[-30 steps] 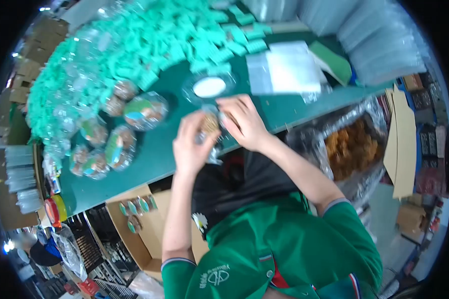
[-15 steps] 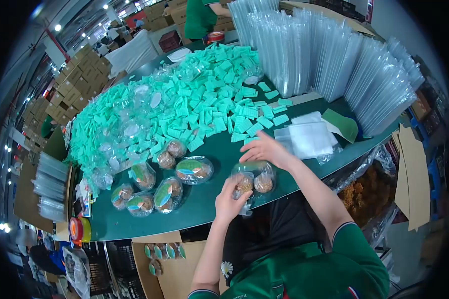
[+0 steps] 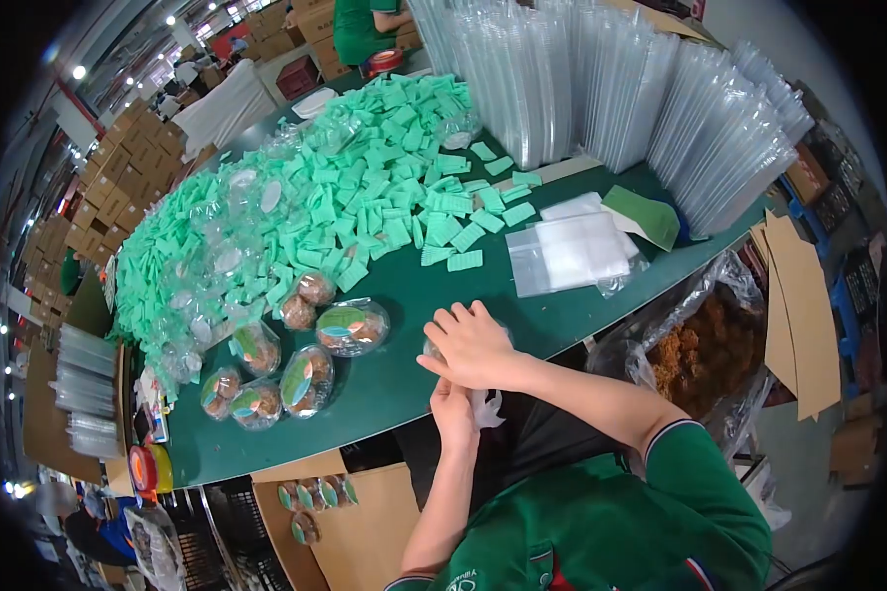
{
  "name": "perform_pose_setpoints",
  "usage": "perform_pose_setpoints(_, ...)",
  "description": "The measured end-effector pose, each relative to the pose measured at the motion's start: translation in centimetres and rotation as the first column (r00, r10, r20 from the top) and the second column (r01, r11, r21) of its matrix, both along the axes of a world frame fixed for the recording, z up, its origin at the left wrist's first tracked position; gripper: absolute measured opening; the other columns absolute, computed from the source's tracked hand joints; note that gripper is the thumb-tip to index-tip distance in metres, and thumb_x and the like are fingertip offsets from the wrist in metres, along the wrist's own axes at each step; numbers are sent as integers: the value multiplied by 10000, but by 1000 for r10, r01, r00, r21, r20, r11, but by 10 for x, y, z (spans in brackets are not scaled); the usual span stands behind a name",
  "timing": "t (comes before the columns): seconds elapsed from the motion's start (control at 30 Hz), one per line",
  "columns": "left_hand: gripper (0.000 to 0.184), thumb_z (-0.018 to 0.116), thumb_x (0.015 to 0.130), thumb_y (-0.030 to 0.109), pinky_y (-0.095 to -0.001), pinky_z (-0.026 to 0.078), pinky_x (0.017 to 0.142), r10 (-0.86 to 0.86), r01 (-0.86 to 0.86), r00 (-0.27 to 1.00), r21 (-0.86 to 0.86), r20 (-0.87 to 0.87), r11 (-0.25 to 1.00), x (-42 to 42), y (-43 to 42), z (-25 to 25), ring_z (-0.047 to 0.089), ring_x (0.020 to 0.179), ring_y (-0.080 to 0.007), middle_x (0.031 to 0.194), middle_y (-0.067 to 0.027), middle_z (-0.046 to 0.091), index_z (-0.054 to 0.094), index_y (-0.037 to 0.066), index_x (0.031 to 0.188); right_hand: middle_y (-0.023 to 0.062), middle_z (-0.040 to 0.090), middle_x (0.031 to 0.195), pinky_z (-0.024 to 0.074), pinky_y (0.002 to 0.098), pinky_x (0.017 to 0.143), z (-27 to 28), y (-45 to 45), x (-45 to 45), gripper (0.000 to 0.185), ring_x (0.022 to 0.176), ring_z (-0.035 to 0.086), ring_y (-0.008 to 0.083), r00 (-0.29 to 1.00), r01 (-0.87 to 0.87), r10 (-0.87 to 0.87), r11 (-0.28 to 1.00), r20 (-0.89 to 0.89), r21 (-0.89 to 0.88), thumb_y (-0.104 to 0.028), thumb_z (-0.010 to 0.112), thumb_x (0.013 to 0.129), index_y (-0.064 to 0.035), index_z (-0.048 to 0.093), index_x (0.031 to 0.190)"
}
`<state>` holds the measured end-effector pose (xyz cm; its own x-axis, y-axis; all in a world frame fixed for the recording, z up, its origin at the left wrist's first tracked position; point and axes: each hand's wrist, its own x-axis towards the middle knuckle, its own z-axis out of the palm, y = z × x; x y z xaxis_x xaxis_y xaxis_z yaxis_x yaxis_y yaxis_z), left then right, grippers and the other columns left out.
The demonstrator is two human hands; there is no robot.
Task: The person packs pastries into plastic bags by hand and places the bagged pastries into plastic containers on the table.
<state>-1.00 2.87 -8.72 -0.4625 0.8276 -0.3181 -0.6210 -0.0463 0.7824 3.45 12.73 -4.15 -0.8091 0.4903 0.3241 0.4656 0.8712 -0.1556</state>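
My right hand lies over a clear plastic pack near the table's front edge, fingers bent across its top and hiding most of it. Below it, my left hand grips the pack's lower side, its fingers mostly covered. A crumpled piece of clear film sticks out beside my left hand. To the left on the green table stand several clear packs of brown balls with green labels, one of them an oval pack. Two loose brown balls lie behind them.
A heap of green pieces covers the table's back left. Stacked clear trays stand at the back right, with plastic bags before them. Below are a cardboard box and a bag of brown material. Another person stands behind.
My right hand has come down from beside the open pack onto its top. The two balls seen in it are now hidden under my hands. The view has shifted slightly.
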Motion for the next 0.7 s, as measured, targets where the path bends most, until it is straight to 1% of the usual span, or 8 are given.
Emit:
perform_pose_setpoints(0.13, 191, 468, 925, 120, -220, 446, 699, 23, -26, 998, -50, -58, 998, 1, 1, -7, 576, 827, -89, 958, -46, 606, 548, -13, 1037, 105, 545, 917, 354, 387, 763, -1, -1, 1, 415, 878, 501, 262, 1000, 22, -22, 999, 3, -43, -443, 482, 834, -61, 564, 972)
perform_pose_setpoints(0.23, 180, 487, 918, 142, -195, 415, 631, 96, -100, 992, -46, -79, 994, 9, 4, 10, 542, 733, -60, 886, -20, 597, 571, -3, 984, 119, 557, 963, 359, 379, 787, -6, 6, 4, 451, 910, 507, 276, 998, -9, 0, 991, -66, -134, -462, 524, 801, -55, 555, 994)
perform_pose_setpoints(0.33, 189, 508, 910, 180, -185, 362, 567, 13, -27, 982, -73, -186, 997, -5, 1, -4, 478, 658, -43, 794, 5, 566, 589, 9, 910, 110, 562, 1041, 387, 371, 810, 3, 17, 22, 475, 949, 511, 302, 987, 24, -83, 924, -140, -382, -424, 589, 764, -31, 546, 1027)
perform_pose_setpoints(0.4, 217, 446, 929, 186, -233, 413, 601, 21, -19, 962, 10, -274, 1000, -8, 4, -10, 491, 655, -82, 755, -12, 561, 572, 19, 874, 139, 548, 1087, 404, 395, 819, -3, 18, 33, 521, 957, 511, 333, 991, 46, -92, 922, -101, -385, -422, 604, 752, -16, 517, 1065)
perform_pose_setpoints(0.47, 245, 459, 929, 219, -196, 310, 514, 135, -143, 912, 8, -387, 990, -9, 12, -10, 406, 610, -33, 693, 40, 504, 574, 25, 832, 159, 539, 1076, 419, 407, 812, -10, 11, 39, 538, 948, 511, 341, 968, 41, -108, 958, -227, -283, -409, 610, 757, -1, 492, 1086)
perform_pose_setpoints(0.53, 256, 431, 938, 210, -189, 310, 521, 27, -54, 912, -53, -408, 997, -19, 7, -4, 387, 603, -31, 705, 44, 501, 574, 21, 839, 165, 556, 1001, 426, 402, 758, -11, 2, 41, 584, 935, 513, 325, 956, 88, -161, 955, -247, -284, -461, 602, 735, 2, 495, 1073)
perform_pose_setpoints(0.6, 259, 419, 944, 203, -193, 309, 524, -4, -56, 872, -108, -489, 993, -25, 9, -6, 378, 605, -30, 698, 48, 484, 563, 20, 831, 159, 553, 983, 422, 397, 753, -17, -9, 39, 578, 911, 512, 311, 935, 120, -178, 973, -308, -197, -454, 606, 736, 13, 496, 1059)
perform_pose_setpoints(0.7, 287, 401, 960, 223, -194, 300, 524, 66, -135, 883, -117, -465, 984, -18, 7, -10, 361, 607, -24, 675, 52, 459, 525, 32, 785, 142, 556, 992, 414, 391, 754, -24, -16, 35, 533, 893, 509, 301, 906, 113, -168, 981, -388, -159, -442, 618, 731, -7, 521, 1024)
